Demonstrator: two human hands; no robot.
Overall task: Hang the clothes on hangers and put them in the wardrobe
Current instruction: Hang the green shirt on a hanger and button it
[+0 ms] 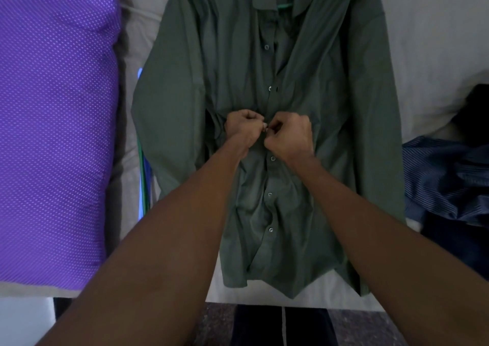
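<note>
left: purple pillow [57,134] blocks | right: blue clothes pile [447,181] blocks | top-right: bare sheet [436,28] free

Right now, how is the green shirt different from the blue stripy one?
The green shirt is plain and lies spread flat with a hanger inside; the blue striped shirt is crumpled in a heap. Both hands, left and right, grip the green one; nobody touches the blue. Both lie on the bed.

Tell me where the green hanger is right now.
In the head view, the green hanger sits inside the green shirt, only a short stretch showing at the open collar near the top centre, above both hands.
</note>
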